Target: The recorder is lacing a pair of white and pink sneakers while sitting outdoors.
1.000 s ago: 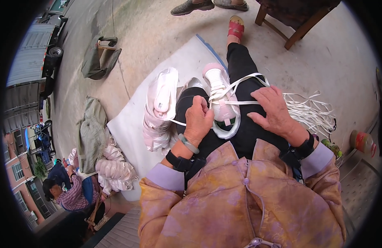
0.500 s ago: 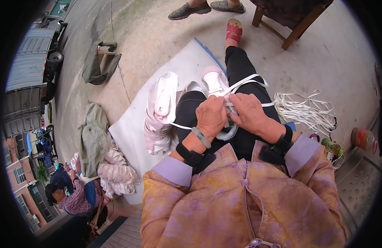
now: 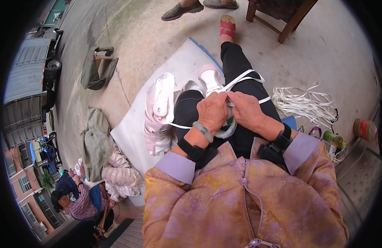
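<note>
A white and pink sneaker [image 3: 210,78] rests between my thighs, its toe pointing away from me. My left hand [image 3: 211,110] and my right hand [image 3: 249,110] meet over its lacing with fingertips almost touching. Both pinch the white shoelace [image 3: 243,77], though the exact grip is hidden under the fingers. One lace length loops out to the right over my black trouser leg, and another end trails left across my left knee. Part of the shoe's heel collar shows below my hands.
Pink-white shoes [image 3: 159,113] are stacked left of my knee on a white sheet [image 3: 135,124]. A pile of white laces [image 3: 302,103] lies at right, near bottles [image 3: 364,130]. A wooden chair [image 3: 282,18] stands ahead. Another person [image 3: 85,200] sits at lower left beside bundled shoes [image 3: 121,173].
The view has shifted slightly, so the surroundings sit a little differently. My hands stay together at the lacing, with the fingertips drawn a bit closer.
</note>
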The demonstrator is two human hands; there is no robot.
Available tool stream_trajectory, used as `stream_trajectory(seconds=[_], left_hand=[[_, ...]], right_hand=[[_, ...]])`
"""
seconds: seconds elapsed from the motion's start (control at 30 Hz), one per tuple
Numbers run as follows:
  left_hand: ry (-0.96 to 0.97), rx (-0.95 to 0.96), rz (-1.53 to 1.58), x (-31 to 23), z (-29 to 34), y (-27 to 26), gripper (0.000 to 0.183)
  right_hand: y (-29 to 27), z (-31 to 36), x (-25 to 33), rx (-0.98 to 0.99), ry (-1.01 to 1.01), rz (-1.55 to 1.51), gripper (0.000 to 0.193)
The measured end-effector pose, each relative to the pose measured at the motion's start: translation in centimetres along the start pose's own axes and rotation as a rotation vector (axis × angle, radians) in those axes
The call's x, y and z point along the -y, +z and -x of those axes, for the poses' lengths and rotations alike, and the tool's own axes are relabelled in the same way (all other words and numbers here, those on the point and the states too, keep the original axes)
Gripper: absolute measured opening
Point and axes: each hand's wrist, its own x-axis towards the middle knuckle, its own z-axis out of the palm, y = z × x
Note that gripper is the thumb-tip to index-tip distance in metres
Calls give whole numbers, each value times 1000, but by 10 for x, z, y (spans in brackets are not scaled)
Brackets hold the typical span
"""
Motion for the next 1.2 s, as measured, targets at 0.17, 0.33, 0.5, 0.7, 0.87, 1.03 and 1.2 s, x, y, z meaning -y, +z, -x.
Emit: stream_trajectory(seconds=[0.17,0.33,0.5,0.7,0.87,1.03,1.2], left_hand=[[43,35,78,-4,19,-36,5],[-1,-82,-34,51,97,-79,7],[-513,-41,-530,193,268,-127,11],[-794,311,-693,164,258,-130,10],[-214,-130,-329,101,153,-109,20],[74,-114,-96,30,64,-84,20],[135,-24,-119,19,45,-59,13]], right_hand=[[-3,1,-3,-1,-57,-55,46],[-5,5,-3,33,-29,30,48],[-1,5,-6,-13,-84,-32,44],[-4,9,-8,27,13,-135,46],[-6,8,-4,4,-87,-66,48],[-9,6,-4,35,-58,-167,48],[-12,3,0,63,-28,-220,45]])
